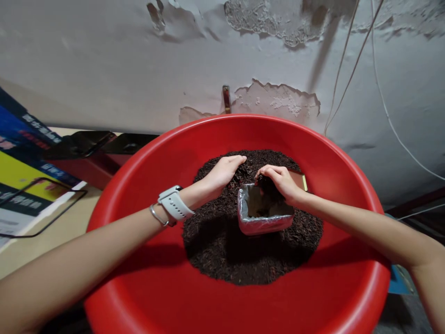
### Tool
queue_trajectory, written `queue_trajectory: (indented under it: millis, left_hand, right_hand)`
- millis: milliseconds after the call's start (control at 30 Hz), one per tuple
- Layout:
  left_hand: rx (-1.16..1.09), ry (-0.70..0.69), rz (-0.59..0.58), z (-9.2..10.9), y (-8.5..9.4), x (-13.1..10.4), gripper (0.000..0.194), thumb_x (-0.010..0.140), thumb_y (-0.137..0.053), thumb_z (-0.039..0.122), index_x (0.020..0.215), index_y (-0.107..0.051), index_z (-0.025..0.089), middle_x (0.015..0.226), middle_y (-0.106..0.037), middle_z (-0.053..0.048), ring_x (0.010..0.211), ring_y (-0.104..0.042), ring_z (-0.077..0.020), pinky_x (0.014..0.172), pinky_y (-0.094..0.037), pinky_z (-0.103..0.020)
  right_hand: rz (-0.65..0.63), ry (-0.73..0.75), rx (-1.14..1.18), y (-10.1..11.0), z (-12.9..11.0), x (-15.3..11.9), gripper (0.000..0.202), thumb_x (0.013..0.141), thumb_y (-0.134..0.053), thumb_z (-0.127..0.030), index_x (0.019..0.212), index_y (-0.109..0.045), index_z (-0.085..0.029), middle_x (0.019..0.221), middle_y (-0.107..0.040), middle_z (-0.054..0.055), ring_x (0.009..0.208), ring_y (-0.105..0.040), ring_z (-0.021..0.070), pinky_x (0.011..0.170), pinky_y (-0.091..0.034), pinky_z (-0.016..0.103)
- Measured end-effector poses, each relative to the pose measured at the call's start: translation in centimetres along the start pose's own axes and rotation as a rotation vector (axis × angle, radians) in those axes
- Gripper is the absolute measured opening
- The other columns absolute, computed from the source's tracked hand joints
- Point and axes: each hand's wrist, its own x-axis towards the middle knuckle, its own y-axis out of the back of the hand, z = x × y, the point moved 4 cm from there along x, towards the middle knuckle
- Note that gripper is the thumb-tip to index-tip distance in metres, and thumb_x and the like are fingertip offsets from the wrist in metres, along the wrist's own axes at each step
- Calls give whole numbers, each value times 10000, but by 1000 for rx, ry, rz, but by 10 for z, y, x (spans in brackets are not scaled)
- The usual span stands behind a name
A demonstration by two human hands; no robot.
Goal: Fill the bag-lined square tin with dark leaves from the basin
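Dark, shredded leaves that look like loose tea (pixel 215 246) lie heaped in a wide red plastic basin (pixel 222 308). A small red rectangular tin (pixel 266 227), its inside lined with clear plastic, rests on the heap. Above the tin's opening, my right hand (pixel 280 181) has its fingers curled round a clump of the leaves. My left hand (pixel 224 174) is cupped over the heap, left of the tin, fingers together with leaves against the palm; its fingers are partly hidden. Behind my right hand a flat, gold-edged piece (pixel 299 180) shows, partly covered.
Dark red boxes with black tops (pixel 81 148) stand left of the basin, on a pale surface (pixel 74 222). A printed blue and yellow box (pixel 24 162) and a black wire frame (pixel 43 229) are farther left. Behind rises a peeling wall (pixel 114 69) with hanging cords (pixel 352 69).
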Motion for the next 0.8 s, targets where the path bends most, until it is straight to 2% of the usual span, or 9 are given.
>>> queue_trajectory:
  millis: [100, 267, 533, 733, 800]
  left_hand:
    - [13, -3, -7, -1, 0, 0, 245, 708, -559, 404, 674, -539, 162, 684, -585, 10, 665, -494, -141, 651, -375, -268]
    - [30, -6, -12, -2, -1, 0, 260, 693, -558, 425, 650, -504, 175, 650, -558, 18, 689, -502, -155, 670, -377, -281]
    - [35, -37, -18, -5, 1, 2, 289, 689, -569, 456, 681, -536, 169, 691, -576, 4, 696, -513, -159, 667, -390, -279]
    - [66, -46, -2, -3, 0, 1, 294, 706, -595, 454, 647, -545, 170, 643, -574, 8, 683, -519, -166, 630, -396, -272]
    - [66, -42, 6, -2, 0, 0, 289, 712, -598, 445, 637, -544, 172, 617, -560, 11, 678, -522, -169, 623, -400, -271]
  right_hand:
    - [-24, -41, 13, -1, 1, 0, 186, 708, -493, -317, 654, -590, -168, 646, -600, -11, 490, -538, 117, 422, -411, 230]
    - [-31, -39, -7, -1, 1, 0, 205, 697, -463, -286, 617, -599, -155, 609, -605, 10, 507, -547, 114, 442, -436, 220]
    - [-23, -81, 4, -1, -2, -2, 230, 691, -443, -278, 604, -604, -139, 615, -614, 24, 492, -557, 110, 430, -429, 213]
    - [7, -91, -24, 1, -1, -1, 222, 694, -456, -299, 619, -593, -142, 595, -603, 12, 404, -487, 91, 327, -280, 191]
    - [23, -105, -38, 1, 0, -1, 219, 692, -457, -301, 608, -586, -145, 567, -589, 9, 389, -463, 86, 319, -266, 193]
